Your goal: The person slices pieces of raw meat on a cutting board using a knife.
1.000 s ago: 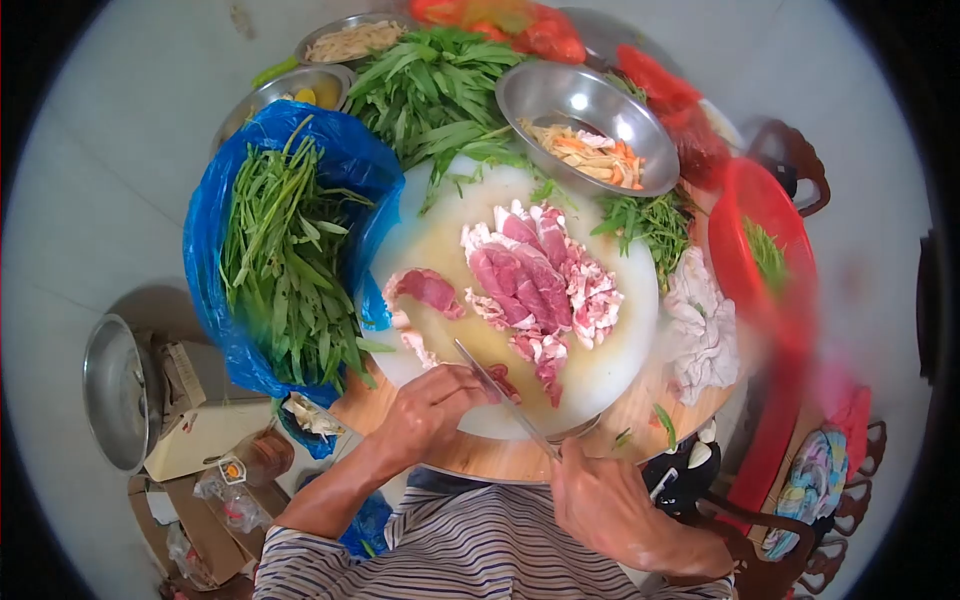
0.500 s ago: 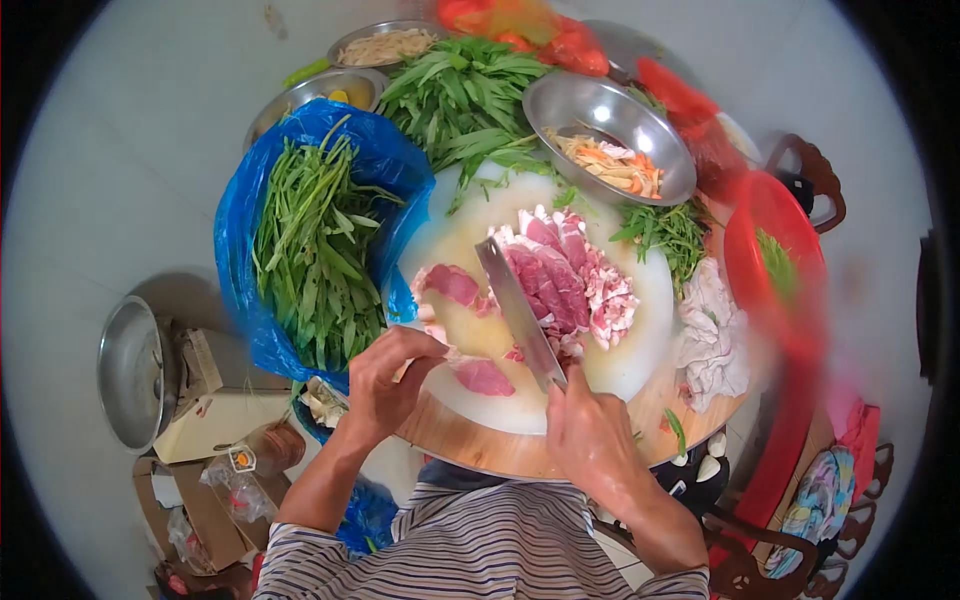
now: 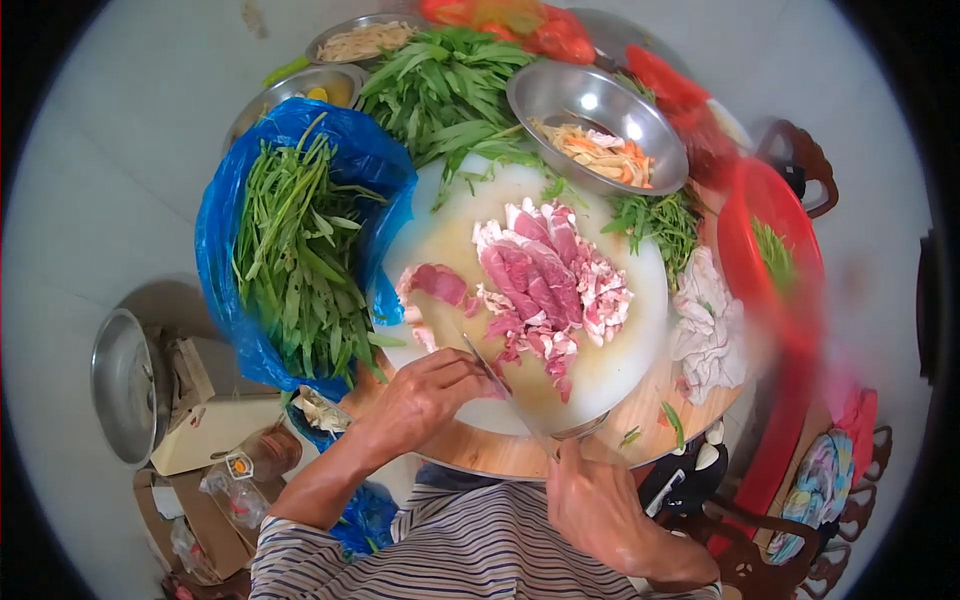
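My right hand (image 3: 598, 508) is wrapped round the handle of a kitchen knife (image 3: 508, 392), low at the near edge of the round white cutting board (image 3: 625, 365). The blade is seen nearly edge-on and slants up to the left. Just left of it, my left hand (image 3: 432, 398) has its fingers curled and pressed onto a slice of raw meat, which is mostly hidden under them. Another raw meat slice (image 3: 440, 284) lies beyond that hand. A pile of cut raw meat (image 3: 545, 275) with white fat sits at the middle of the board.
Leafy greens (image 3: 295, 240) fill a blue plastic bag (image 3: 222, 290) on the left, with more greens (image 3: 450, 95) behind. A steel bowl (image 3: 665, 135) of shredded food stands at the back right. A crumpled cloth (image 3: 708, 315) and red basin (image 3: 735, 225) lie right.
The knife has come nearer to me and left, away from the meat pile. My left hand has moved right and now covers the near slice beside the blade. The view has shifted slightly.
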`<action>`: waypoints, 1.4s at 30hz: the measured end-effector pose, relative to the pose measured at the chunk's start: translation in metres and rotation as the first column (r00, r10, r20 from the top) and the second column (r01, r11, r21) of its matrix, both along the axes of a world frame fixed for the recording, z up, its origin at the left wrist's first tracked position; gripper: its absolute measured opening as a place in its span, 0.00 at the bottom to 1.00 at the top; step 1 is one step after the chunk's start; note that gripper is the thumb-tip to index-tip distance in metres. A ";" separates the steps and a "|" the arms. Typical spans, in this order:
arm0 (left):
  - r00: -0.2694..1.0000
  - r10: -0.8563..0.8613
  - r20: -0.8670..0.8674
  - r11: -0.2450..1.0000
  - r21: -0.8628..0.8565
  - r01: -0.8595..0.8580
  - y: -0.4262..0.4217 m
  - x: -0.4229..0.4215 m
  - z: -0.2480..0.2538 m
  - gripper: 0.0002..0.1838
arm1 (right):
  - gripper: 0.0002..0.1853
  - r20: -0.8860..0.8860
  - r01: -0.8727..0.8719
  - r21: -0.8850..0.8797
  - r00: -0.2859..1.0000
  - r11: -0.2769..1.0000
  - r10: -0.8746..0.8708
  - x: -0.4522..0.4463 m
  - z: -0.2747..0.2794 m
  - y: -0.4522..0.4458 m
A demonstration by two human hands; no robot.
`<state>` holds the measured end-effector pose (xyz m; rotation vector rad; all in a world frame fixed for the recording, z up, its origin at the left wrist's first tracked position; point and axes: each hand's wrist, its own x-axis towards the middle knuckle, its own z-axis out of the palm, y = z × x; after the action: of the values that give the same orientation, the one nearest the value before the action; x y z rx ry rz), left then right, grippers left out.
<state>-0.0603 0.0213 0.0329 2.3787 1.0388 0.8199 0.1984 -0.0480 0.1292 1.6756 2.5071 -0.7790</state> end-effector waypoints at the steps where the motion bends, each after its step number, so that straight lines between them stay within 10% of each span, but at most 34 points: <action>1: 1.000 0.006 0.002 1.000 -0.011 -0.006 0.000 0.000 0.000 0.22 | 0.08 0.002 0.004 -0.006 1.000 1.000 -0.004 -0.001 -0.001 0.001; 13: 0.986 0.036 0.161 0.999 0.014 -0.039 -0.001 -0.002 -0.015 0.17 | 0.11 -0.227 0.092 0.098 0.972 0.991 -0.067 -0.040 -0.030 0.061; 25: 0.997 0.055 0.057 0.997 0.046 -0.057 -0.002 -0.003 -0.020 0.19 | 0.09 0.105 -0.056 0.057 0.993 0.997 0.050 -0.011 -0.002 0.008; 34: 0.975 0.012 0.222 0.995 -0.099 0.010 0.001 -0.009 -0.009 0.23 | 0.11 -0.220 0.025 0.304 0.974 0.952 0.045 -0.047 -0.044 0.075; 42: 0.996 0.060 0.069 0.996 0.055 -0.064 -0.001 -0.012 -0.012 0.23 | 0.12 -0.031 -0.018 0.041 0.999 0.999 0.019 -0.028 -0.004 0.033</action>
<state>-0.0724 0.0200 0.0205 2.3589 1.0804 0.9580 0.1709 -0.0147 0.1254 1.6631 2.5720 -0.7640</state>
